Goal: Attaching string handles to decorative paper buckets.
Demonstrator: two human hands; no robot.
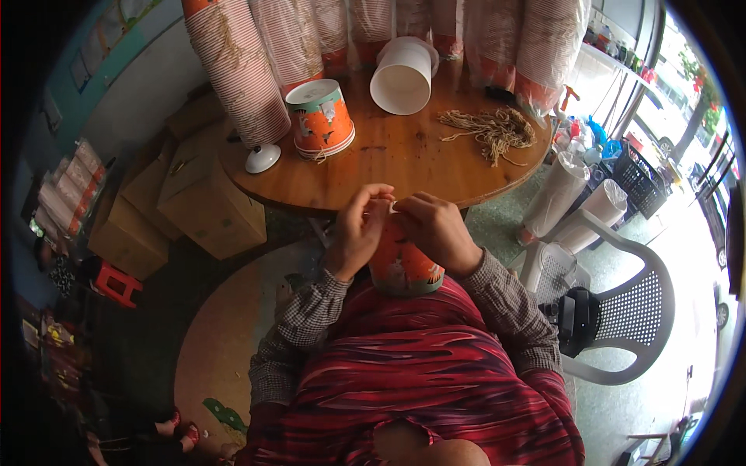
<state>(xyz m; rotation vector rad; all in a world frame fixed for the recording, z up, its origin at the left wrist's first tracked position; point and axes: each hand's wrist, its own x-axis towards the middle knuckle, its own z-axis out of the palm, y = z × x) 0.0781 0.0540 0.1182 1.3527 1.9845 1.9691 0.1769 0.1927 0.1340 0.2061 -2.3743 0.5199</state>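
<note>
An orange paper bucket (406,264) with a green band rests on my lap, its banded end toward me. Bent over its far end are my left hand (361,231) and my right hand (440,234). Their fingertips are pinched close together around a small pale bit that I cannot identify. The bucket's far rim is mostly hidden behind my fingers. On the table, a matching orange bucket (320,128) stands upside down, with string at its lower rim. A loose bundle of brown twine (497,133) lies at the table's right side.
The round wooden table (373,175) carries a white bucket (402,87) on its side, a white lid (263,158) and tall bagged bucket stacks (237,74). Cardboard boxes (206,198) stand at left. At right are a grey plastic chair (633,311) and wrapped white rolls (561,190).
</note>
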